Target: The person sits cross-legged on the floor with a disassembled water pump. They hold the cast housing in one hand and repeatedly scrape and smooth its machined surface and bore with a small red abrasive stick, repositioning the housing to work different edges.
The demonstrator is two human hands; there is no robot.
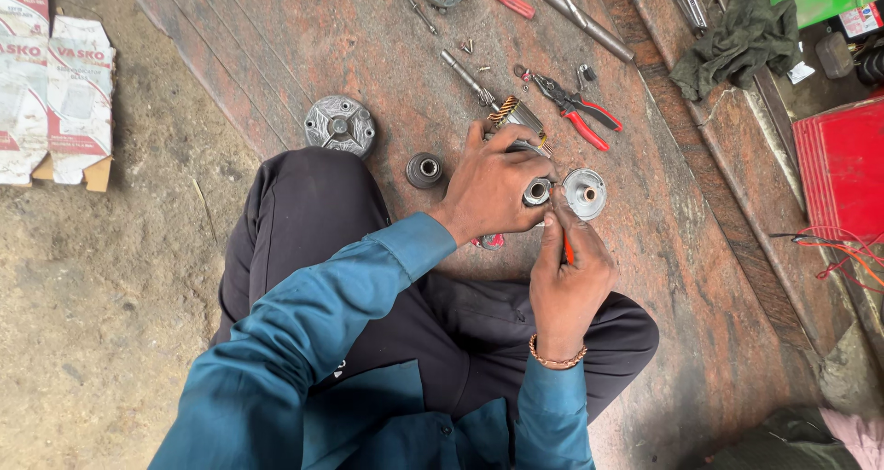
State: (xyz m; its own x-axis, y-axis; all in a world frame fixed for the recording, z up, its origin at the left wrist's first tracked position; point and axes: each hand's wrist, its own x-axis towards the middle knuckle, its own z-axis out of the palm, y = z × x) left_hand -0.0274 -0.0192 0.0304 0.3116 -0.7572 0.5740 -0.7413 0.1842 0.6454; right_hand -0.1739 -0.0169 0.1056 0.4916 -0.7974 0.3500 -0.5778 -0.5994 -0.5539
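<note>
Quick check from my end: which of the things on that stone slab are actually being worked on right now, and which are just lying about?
In hand:
- left hand gripping the copper-wound motor part with its steel bearing
- right hand holding a thin red-handled tool at the bearing
- round silver end cap, beside the fingers

Lying about:
- red-handled pliers
- grey finned round cover
- small dark bushing
- red-handled screwdriver
- green rag

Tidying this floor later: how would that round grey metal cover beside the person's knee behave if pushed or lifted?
The round metal cover looks like thick cast metal, so probably stiff and heavy for its size. Lying flat on the stone floor, it should slide rather than roll.
</note>
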